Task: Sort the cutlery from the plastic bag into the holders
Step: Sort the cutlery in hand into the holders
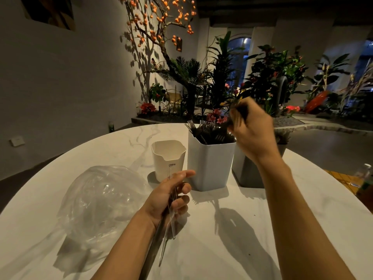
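A crumpled clear plastic bag (pixel 101 199) lies on the white marble table (pixel 232 229) at the left. My left hand (pixel 169 197) holds a small bunch of cutlery (pixel 171 225), clear plastic pieces and a dark one, pointing down toward me. A small cream holder (pixel 168 160) stands behind that hand. To its right a tall white holder (pixel 210 164) is full of black forks (pixel 207 132). A dark grey holder (pixel 248 170) stands further right, partly hidden by my right arm. My right hand (pixel 252 130), blurred, grips a dark piece of cutlery (pixel 239 110) above the white and grey holders.
Potted plants, flowers and a branch with orange fruit stand beyond the table's far edge. A bottle (pixel 365 184) sits at the right rim. The table is round, its edge curving close on the left and right.
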The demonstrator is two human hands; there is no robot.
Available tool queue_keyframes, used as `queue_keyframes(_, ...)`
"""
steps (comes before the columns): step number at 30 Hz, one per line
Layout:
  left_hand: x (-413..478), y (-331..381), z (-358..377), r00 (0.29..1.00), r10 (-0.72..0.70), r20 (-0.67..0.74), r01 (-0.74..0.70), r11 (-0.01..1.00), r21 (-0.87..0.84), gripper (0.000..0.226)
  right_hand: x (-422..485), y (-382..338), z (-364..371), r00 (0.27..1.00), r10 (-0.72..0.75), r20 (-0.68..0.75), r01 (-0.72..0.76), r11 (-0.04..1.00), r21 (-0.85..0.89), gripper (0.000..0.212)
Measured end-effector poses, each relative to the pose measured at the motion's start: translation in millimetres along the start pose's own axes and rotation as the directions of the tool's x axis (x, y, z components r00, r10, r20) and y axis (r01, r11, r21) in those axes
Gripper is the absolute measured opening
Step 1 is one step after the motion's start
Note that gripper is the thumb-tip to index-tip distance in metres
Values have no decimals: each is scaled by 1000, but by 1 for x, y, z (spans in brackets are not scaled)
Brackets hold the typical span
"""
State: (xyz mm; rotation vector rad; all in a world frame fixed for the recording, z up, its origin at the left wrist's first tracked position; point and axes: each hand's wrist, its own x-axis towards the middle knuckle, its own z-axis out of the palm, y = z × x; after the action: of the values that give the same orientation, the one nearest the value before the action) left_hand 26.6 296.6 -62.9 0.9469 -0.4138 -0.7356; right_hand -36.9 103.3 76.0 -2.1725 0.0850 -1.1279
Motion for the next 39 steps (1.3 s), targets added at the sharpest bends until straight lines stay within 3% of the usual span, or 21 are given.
queue_keyframes(3, 0, 0, 1, 1000, -3, 13, 3, 1000, -17, 32, -5, 12, 21, 998, 43, 38, -39, 994, -99, 4)
queue_keyframes(9, 1, 1, 0, 999, -2, 33, 3, 1000, -26, 32, -4, 23, 29, 995, -27, -98, -5, 950, -314, 17)
queue_keyframes(14, 1, 1, -1, 1000, -8, 14, 8, 1000, -23, 31, 6, 6, 6, 988, 30, -154, -46, 993, -106, 16)
queue_keyframes(17, 0, 1, 0, 1000, -19, -5, 19, 1000, 7, 33, 10, -4, -14, 990, 112, -81, -116, 992, -43, 13)
queue_keyframes(23, 3, 2, -2, 999, -38, -15, 38, 999, -3, 35, 47, -4, 17, 946, 236, 224, -127, 902, -414, 20)
queue_keyframes(27, 5, 1, 0, 999, -50, -4, 50, 996, -72, 31, 42, 19, 44, 948, 239, 210, -61, 784, -617, 29)
queue_keyframes(31, 5, 2, 0, 998, -56, 11, 56, 995, -84, 29, 39, 26, 51, 952, 277, 131, -147, 787, -600, 43)
queue_keyframes(33, 5, 2, -1, 998, -57, 12, 58, 995, -81, 30, 37, 23, 50, 971, 216, 106, -133, 851, -508, 37)
queue_keyframes(36, 6, 2, -1, 998, -58, 11, 58, 995, -87, 32, 28, 10, 46, 999, -2, 45, 16, 946, -325, 78)
queue_keyframes(38, 6, 2, -2, 998, -58, 13, 59, 994, -95, 34, 25, 12, 49, 995, -87, 43, 97, 933, -347, 93)
queue_keyframes(39, 6, 2, -2, 998, -58, 15, 59, 993, -100, 35, 23, 14, 52, 993, -101, 69, 120, 908, -402, 88)
